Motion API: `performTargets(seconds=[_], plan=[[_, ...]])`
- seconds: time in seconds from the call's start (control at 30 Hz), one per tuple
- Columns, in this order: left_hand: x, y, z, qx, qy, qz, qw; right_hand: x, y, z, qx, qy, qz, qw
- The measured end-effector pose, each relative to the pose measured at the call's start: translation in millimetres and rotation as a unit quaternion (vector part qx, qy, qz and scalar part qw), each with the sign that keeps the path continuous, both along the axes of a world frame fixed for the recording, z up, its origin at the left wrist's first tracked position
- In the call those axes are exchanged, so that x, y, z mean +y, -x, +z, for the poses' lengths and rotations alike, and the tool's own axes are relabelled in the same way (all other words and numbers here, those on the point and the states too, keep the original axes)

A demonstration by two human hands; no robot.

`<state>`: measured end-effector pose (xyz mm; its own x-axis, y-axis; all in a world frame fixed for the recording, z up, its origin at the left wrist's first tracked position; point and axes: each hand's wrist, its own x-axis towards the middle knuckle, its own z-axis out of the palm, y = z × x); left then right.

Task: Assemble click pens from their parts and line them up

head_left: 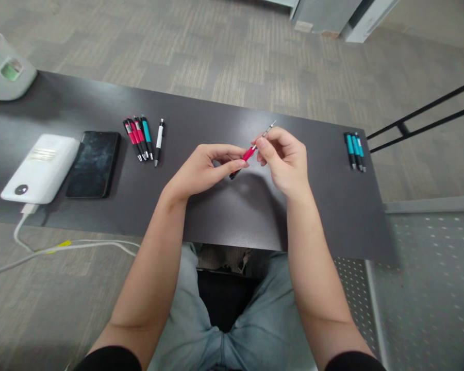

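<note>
Above the dark table, my left hand (212, 167) is closed on a red pen barrel (249, 153), whose black end points down and left. My right hand (284, 157) pinches a thin silvery refill (268, 129) at the upper right end of the barrel; its narrow tip points up and away. Left of my hands lie several red pens (136, 138) side by side, a teal pen (147, 136) against them and a white pen (160, 141) a little apart. Several teal pens (354, 150) lie together near the right edge.
On the left of the table (232, 221) are a black phone (93, 164) and a white power bank (40, 167) with a white cable (81, 245) hanging past the near edge. A white and green container (7, 72) stands at the far left corner.
</note>
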<state>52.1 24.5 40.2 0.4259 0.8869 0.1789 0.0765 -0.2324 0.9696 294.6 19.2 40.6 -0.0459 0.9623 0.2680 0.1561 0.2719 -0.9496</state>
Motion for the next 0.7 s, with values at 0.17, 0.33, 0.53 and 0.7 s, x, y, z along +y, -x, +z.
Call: performTargets(seconds=[0.17, 0.33, 0.53, 0.7], plan=[[-1.7, -6.0, -0.3, -0.04, 0.035, -0.026, 0.998, 0.8, 2.9, -1.6, 0.014, 0.016, -0.014, 1.0], [-4.6, -11.8, -0.8, -0.063, 0.056, -0.04, 0.996, 1.8, 6.1, -0.4, 0.024, 0.008, -0.037, 0.999], [-3.0, -14.3, -0.3, -0.074, 0.079, -0.073, 0.991, 9.1, 0.4, -9.6, 0.035, 0.049, -0.012, 0.998], [-1.8, -25.2, -4.2, -0.075, 0.109, -0.058, 0.989, 13.6, -0.3, -17.0, 0.061, 0.086, -0.012, 0.994]])
